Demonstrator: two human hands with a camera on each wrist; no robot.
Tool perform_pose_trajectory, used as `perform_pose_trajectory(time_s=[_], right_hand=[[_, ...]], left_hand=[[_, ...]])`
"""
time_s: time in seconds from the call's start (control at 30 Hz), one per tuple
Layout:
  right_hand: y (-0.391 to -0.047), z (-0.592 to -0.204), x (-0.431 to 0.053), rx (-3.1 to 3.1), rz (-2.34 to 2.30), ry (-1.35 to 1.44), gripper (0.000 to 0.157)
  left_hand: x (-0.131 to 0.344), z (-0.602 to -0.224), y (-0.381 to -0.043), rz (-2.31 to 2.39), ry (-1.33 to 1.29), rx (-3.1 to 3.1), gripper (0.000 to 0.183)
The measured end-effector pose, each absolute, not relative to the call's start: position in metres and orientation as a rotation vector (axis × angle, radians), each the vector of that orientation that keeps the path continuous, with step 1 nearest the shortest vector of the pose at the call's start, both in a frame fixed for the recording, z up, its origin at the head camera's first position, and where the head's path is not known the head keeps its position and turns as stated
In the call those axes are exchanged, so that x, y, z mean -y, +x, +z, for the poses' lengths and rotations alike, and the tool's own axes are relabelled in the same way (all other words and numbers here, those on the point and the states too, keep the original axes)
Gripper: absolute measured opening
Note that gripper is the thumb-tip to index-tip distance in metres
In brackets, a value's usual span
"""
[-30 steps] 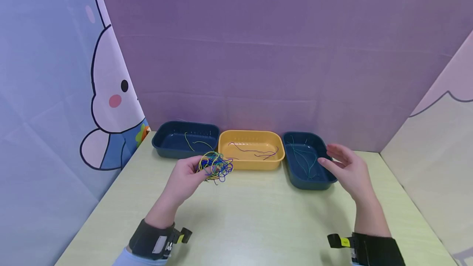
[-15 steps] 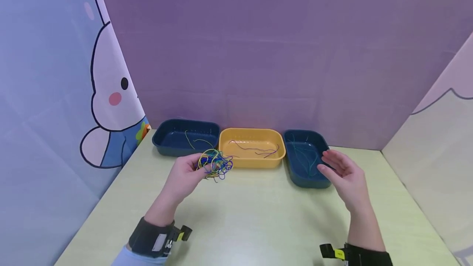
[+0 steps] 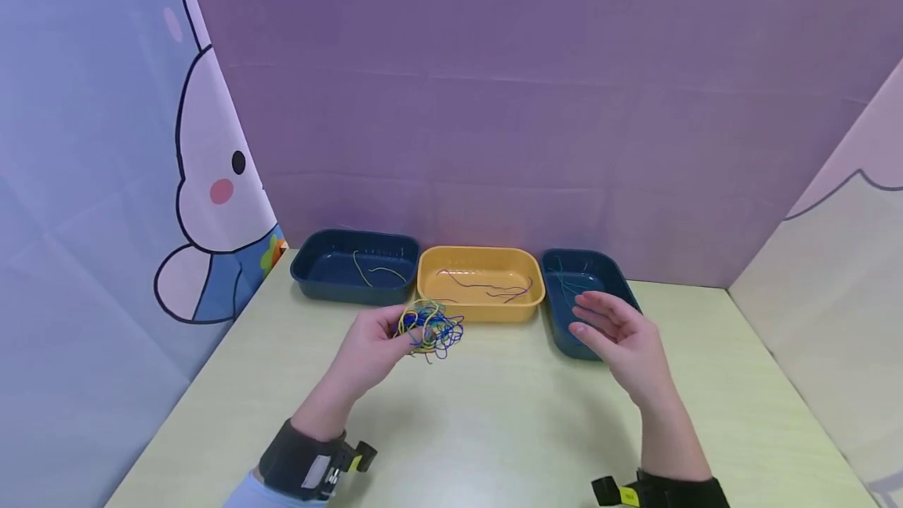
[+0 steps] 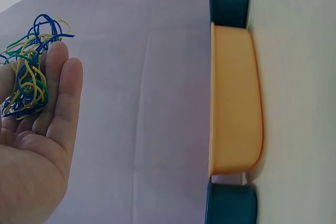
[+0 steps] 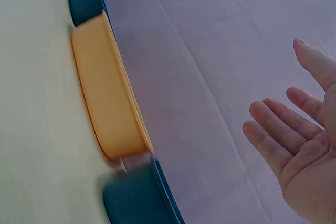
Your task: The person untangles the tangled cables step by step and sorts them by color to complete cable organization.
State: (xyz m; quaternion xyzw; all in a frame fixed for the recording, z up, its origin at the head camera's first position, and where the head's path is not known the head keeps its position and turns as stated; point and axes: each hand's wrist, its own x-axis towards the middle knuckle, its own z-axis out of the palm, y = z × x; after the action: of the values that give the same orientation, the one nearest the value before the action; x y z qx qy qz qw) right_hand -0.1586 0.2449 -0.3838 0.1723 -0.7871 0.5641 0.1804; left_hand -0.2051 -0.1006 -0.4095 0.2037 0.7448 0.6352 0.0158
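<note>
My left hand (image 3: 374, 347) pinches a tangled bundle of thin blue, yellow and green wires (image 3: 432, 329) between thumb and fingers, held up in front of the yellow tray (image 3: 487, 312). In the left wrist view the wire bundle (image 4: 31, 72) lies against the fingers, with loops sticking out past the tips. My right hand (image 3: 624, 347) is raised with nothing in it, overlapping the right-hand dark blue tray (image 3: 574, 342) in the head view. The right wrist view shows this right hand (image 5: 299, 150) with its fingers loosely spread and the palm bare.
Three trays stand in a row at the back of the pale table (image 3: 494, 414). Two yellow wires lie in the left dark blue tray (image 3: 324, 287), purple-blue wires (image 3: 487, 286) in the yellow one, green wires in the right one. A purple cloth (image 3: 494, 100) hangs behind.
My right hand has moved left, away from the right tray's outer side toward the middle. My left hand, still pinching the wires, has shifted slightly right and nearer to me.
</note>
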Motion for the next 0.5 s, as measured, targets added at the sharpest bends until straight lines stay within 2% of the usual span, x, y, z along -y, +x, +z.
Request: perform_pose_trajectory(time_s=[0.5], right_hand=[[-0.151,-0.385,-0.188,2.304,1.708,0.580,0.035]], left_hand=[[0.082,-0.390,-0.182,1.931,0.749,-2.295,0.021]])
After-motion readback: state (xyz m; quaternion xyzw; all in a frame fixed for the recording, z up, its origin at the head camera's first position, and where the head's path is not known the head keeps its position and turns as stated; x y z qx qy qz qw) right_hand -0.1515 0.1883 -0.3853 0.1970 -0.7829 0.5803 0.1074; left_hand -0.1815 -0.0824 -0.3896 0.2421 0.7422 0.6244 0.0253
